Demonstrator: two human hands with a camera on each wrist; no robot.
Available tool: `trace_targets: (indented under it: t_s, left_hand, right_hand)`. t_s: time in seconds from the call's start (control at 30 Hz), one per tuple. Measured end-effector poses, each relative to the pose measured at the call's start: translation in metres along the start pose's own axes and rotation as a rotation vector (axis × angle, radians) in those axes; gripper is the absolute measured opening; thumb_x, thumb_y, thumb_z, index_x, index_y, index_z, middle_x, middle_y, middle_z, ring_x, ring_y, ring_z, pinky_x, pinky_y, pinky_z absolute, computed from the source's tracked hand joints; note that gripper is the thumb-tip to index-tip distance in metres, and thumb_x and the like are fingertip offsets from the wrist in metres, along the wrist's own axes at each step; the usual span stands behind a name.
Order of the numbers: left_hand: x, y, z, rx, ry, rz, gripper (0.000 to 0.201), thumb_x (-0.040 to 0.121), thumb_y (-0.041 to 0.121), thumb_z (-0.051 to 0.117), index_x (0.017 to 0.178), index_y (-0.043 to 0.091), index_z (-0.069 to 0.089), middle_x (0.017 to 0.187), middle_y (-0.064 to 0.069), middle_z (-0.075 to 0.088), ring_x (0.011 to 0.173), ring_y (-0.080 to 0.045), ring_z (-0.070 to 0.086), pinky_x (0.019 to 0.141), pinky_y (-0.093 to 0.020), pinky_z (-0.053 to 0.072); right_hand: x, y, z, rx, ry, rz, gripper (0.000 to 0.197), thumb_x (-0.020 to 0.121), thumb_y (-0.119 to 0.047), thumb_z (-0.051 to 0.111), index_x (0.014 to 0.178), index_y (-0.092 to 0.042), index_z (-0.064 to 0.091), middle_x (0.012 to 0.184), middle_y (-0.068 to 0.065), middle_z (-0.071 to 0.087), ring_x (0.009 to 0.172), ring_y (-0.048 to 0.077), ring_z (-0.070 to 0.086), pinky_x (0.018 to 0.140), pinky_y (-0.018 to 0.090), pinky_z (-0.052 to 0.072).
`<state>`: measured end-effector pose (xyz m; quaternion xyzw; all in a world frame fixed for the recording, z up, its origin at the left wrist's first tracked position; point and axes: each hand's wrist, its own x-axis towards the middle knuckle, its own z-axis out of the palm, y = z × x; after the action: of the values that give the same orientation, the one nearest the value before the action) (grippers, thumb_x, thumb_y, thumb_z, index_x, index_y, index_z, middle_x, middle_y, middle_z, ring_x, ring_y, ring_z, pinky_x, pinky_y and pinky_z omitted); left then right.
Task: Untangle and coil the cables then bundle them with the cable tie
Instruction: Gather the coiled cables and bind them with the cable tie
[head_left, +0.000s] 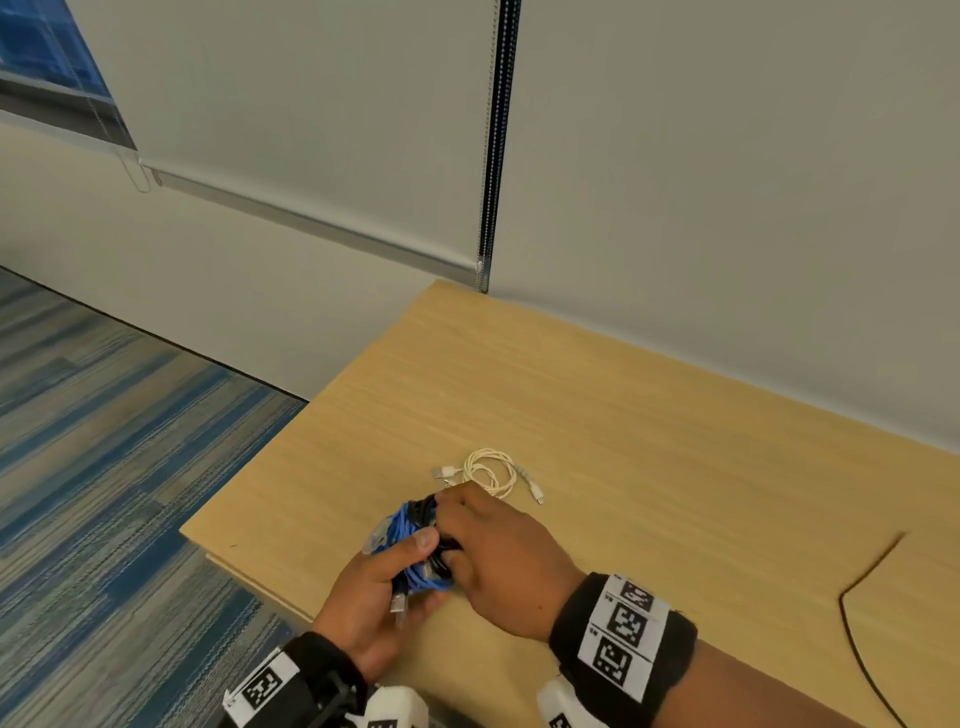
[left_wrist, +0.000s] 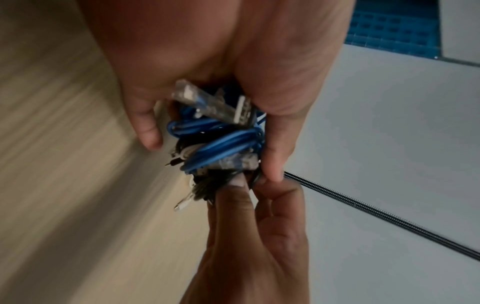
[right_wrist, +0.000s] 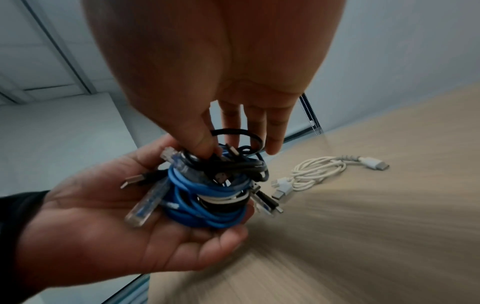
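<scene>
Worktop (head_left: 649, 415) — light wood grain, set against a grey wall. Left hand (head_left: 371, 613) cupped palm-up just above its near edge, fingers and thumb curled around a stacked bundle of cables (right_wrist: 207, 189): blue coils, black and white strands, clear plugs sticking out. Right hand (head_left: 498, 551) over the bundle — thumb and forefinger pinch a black cable (right_wrist: 241, 164) on top, other fingers loosely extended. White cable (head_left: 491, 473) lies coiled on the worktop just beyond the hands.

no legible text anywhere
</scene>
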<state>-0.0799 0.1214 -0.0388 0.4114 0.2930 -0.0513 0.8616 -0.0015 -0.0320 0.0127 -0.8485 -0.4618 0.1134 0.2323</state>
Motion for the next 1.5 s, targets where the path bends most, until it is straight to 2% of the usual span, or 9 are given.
trace_targets:
  t_s: [0.1, 0.2, 0.3, 0.4, 0.6, 0.83, 1.1, 1.33, 1.5]
  left_hand:
    - [-0.002, 0.006, -0.001, 0.027, 0.027, 0.064, 0.044, 0.067, 0.018, 0.085, 0.110, 0.011, 0.077, 0.116, -0.023, 0.073, 0.106, -0.038, 0.067, 0.101, -0.053, 0.046]
    - [-0.002, 0.016, 0.000, 0.095, 0.058, 0.153, 0.027, 0.074, 0.011, 0.079, 0.101, 0.009, 0.079, 0.107, -0.022, 0.076, 0.095, -0.033, 0.074, 0.081, -0.040, 0.058]
    - [-0.002, 0.025, 0.001, 0.126, 0.067, 0.192, 0.022, 0.084, 0.005, 0.071, 0.105, 0.005, 0.076, 0.108, -0.024, 0.075, 0.095, -0.033, 0.073, 0.088, -0.042, 0.053]
    - [-0.005, 0.031, -0.002, 0.122, 0.041, 0.215, 0.023, 0.075, 0.011, 0.073, 0.097, 0.008, 0.079, 0.106, -0.022, 0.076, 0.090, -0.028, 0.076, 0.075, -0.034, 0.058]
    - [-0.010, 0.045, -0.016, 0.089, 0.032, 0.229, 0.017, 0.071, 0.015, 0.074, 0.085, 0.020, 0.083, 0.105, -0.021, 0.076, 0.093, -0.030, 0.075, 0.086, -0.041, 0.056]
    - [-0.002, 0.058, -0.025, 0.126, 0.073, 0.264, 0.022, 0.068, 0.021, 0.078, 0.090, 0.016, 0.082, 0.106, -0.021, 0.076, 0.097, -0.033, 0.073, 0.099, -0.049, 0.048]
    - [0.036, 0.069, -0.016, 0.363, 0.058, 0.243, 0.009, 0.086, 0.012, 0.074, 0.090, 0.014, 0.082, 0.100, -0.017, 0.078, 0.093, -0.029, 0.074, 0.085, -0.038, 0.051]
    - [0.043, 0.049, 0.045, 0.453, -0.203, 0.182, 0.027, 0.073, 0.024, 0.078, 0.099, 0.015, 0.081, 0.100, -0.011, 0.078, 0.088, -0.021, 0.075, 0.075, -0.029, 0.055]
    - [0.042, 0.040, 0.075, 0.388, -0.294, 0.103, 0.038, 0.074, 0.023, 0.085, 0.109, 0.010, 0.077, 0.116, -0.020, 0.073, 0.113, -0.041, 0.065, 0.102, -0.053, 0.046]
  right_hand:
    - [0.007, 0.011, -0.004, 0.269, -0.109, 0.069, 0.019, 0.095, -0.020, 0.058, 0.113, -0.024, 0.060, 0.148, -0.008, 0.049, 0.131, 0.013, 0.049, 0.105, 0.032, 0.044]
    - [0.026, 0.035, -0.017, 0.561, -0.014, 0.253, 0.013, 0.097, -0.018, 0.061, 0.100, -0.027, 0.071, 0.124, -0.014, 0.068, 0.114, 0.006, 0.063, 0.099, 0.026, 0.050]
    - [0.050, 0.066, -0.021, 0.319, 0.205, 0.432, 0.016, 0.099, -0.017, 0.057, 0.101, -0.023, 0.071, 0.106, -0.003, 0.072, 0.098, 0.017, 0.066, 0.087, 0.031, 0.051]
    - [0.069, 0.088, -0.014, 0.031, 0.112, 0.518, 0.031, 0.101, -0.020, 0.052, 0.129, -0.024, 0.064, 0.131, 0.007, 0.058, 0.118, 0.028, 0.056, 0.098, 0.039, 0.048]
    - [0.092, 0.095, 0.002, -0.261, -0.149, 0.473, 0.046, 0.098, -0.034, 0.052, 0.143, -0.040, 0.049, 0.138, 0.004, 0.047, 0.126, 0.032, 0.044, 0.100, 0.048, 0.044]
    - [0.087, 0.094, 0.001, -0.375, -0.193, 0.365, 0.025, 0.099, -0.022, 0.048, 0.120, -0.015, 0.058, 0.123, 0.009, 0.052, 0.110, 0.029, 0.050, 0.088, 0.040, 0.048]
    - [0.038, 0.082, -0.057, -0.035, 0.106, 0.186, 0.019, 0.092, -0.022, 0.069, 0.108, -0.030, 0.074, 0.106, -0.010, 0.041, 0.102, 0.014, 0.038, 0.089, 0.026, 0.037]
    - [0.014, 0.056, -0.071, -0.103, 0.194, 0.218, 0.025, 0.097, -0.022, 0.054, 0.116, -0.032, 0.066, 0.097, -0.006, 0.054, 0.084, 0.018, 0.055, 0.073, 0.035, 0.047]
    - [-0.010, 0.050, -0.055, -0.080, 0.343, 0.352, 0.031, 0.098, -0.013, 0.045, 0.122, -0.025, 0.063, 0.115, -0.003, 0.068, 0.096, 0.021, 0.064, 0.078, 0.037, 0.051]
